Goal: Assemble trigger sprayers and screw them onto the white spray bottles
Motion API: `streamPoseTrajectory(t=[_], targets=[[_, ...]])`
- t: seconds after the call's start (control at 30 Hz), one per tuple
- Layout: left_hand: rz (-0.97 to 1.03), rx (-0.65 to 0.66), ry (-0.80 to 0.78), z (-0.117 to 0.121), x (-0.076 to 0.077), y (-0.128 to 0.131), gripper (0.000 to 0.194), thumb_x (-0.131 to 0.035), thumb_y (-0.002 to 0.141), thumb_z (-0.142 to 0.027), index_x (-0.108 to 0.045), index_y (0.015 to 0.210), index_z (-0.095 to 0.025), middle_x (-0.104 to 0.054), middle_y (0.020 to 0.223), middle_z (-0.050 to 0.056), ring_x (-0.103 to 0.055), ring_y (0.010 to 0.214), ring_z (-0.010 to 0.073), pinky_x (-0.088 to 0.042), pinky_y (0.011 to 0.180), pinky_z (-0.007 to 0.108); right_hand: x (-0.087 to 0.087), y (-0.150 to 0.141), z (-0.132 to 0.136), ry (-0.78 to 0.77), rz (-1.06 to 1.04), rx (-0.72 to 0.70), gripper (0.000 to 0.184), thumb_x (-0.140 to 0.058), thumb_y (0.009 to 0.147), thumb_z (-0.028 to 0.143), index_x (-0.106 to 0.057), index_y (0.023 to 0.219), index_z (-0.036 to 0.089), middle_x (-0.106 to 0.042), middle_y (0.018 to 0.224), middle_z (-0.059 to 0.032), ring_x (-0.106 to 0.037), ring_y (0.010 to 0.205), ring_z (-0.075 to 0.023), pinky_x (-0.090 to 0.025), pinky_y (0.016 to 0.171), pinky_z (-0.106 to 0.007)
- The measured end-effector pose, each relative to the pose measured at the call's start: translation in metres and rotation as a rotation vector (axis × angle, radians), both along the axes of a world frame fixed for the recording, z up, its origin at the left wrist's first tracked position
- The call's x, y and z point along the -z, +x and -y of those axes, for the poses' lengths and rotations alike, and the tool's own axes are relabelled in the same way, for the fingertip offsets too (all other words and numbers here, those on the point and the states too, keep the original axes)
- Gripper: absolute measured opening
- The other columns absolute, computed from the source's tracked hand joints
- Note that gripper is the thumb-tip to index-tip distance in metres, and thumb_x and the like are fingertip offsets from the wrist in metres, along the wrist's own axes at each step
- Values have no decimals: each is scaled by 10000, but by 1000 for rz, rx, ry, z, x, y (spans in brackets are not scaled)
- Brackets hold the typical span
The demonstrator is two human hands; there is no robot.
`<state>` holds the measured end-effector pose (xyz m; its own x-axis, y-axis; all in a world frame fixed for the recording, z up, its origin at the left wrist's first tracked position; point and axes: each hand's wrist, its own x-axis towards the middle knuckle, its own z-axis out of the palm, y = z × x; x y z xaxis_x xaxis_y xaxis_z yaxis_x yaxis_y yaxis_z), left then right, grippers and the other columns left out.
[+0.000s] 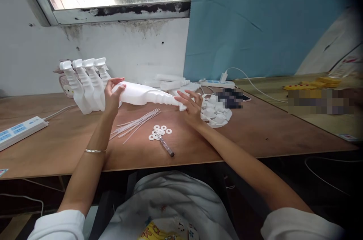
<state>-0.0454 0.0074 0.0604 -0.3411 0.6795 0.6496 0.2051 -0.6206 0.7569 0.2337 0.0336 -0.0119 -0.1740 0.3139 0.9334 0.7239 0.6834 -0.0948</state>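
A long white plastic piece (pixel 144 94), wide at one end and ribbed along its narrower neck, is held sideways above the table. My left hand (pixel 113 94) grips the wide end, thumb and fingers closed on it. At the narrow tip, my right hand (pixel 191 106) has its fingers closed on the piece. Several matching white pieces (pixel 87 85) stand in a row behind my left hand. Below the held piece lie thin white strips (pixel 137 123) and several white washer-like rings (pixel 161 131). A small screwdriver (pixel 166 145) with a clear handle rests against the rings.
Beyond my right hand sits a pile of white plastic parts (pixel 217 111), with more white pieces (pixel 170 81) by the wall. A power strip (pixel 21 132) lies at the left; another (pixel 217 83) is at the back. The brown table (pixel 241 138) ends close to my lap.
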Motion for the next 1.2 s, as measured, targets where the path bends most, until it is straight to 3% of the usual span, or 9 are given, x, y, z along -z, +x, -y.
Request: streamPoseTrajectory(t=[0.1,0.2,0.3,0.43,0.5,0.6,0.87,1.03,1.2], targets=[[-399,-176,110,28,-18,18,378,-636,674,-338,-538,1017,-211,-555,1112,42,-414,1159,273,-259,1015,440,-6,7,0,15,-54,38,244,-437,867,352,-605,1034,293,-620,1130,-23,-478,1121,-236,-298,951,-446],[-796,-131,193,49,-25,48,510,-661,664,-354,-500,1140,-263,-486,1245,32,-244,1280,334,-98,1044,565,-9,10,0,49,-96,58,256,-433,864,379,-612,1025,293,-629,1114,-22,-476,1123,-247,-264,965,-466],[-1097,-78,243,53,-20,83,576,-604,723,-310,-399,1262,-302,-436,1315,29,-220,1294,355,59,1008,642,-8,8,2,73,-68,70,276,-414,867,400,-618,1025,303,-639,1094,-21,-468,1133,-249,-237,978,-483],[-1280,-114,254,42,-9,115,646,-498,767,-155,-258,1339,-337,-347,1390,27,-228,1306,309,106,1009,631,1,7,3,125,60,66,288,-369,883,388,-633,987,333,-657,1050,0,-477,1118,-228,-218,992,-483],[-1312,-129,265,35,-5,121,657,-463,759,-102,-240,1350,-282,-333,1399,65,-265,1292,312,120,986,654,6,7,2,177,110,47,298,-346,893,362,-637,958,357,-668,1015,18,-492,1090,-214,-215,990,-483],[-1342,-130,261,27,-1,121,601,-435,730,-46,-320,1301,-195,-450,1312,118,-400,1209,305,119,962,675,10,7,-1,207,139,47,272,-370,886,363,-640,922,377,-674,975,22,-499,1056,-209,-232,977,-484],[-1332,-111,286,19,5,112,466,-418,698,-11,-465,1103,-236,-557,1183,73,-450,1153,254,48,1003,601,8,0,-1,417,96,133,167,-474,831,353,-582,958,345,-574,1053,-28,-489,1029,-190,-290,947,-427],[-1098,-195,173,7,2,88,338,-559,652,-156,-503,980,-211,-603,1004,83,-485,1027,304,-82,987,555,3,-3,1,373,10,129,253,-515,806,327,-488,1050,264,-530,1076,-86,-502,1013,-206,-323,926,-421],[-679,-357,56,-6,-9,33,304,-675,590,-263,-485,810,-176,-562,833,70,-459,1013,347,-117,975,519,5,-6,1,299,92,64,269,-491,815,264,-451,1080,249,-563,1061,-72,-511,1017,-190,-302,944,-404]])
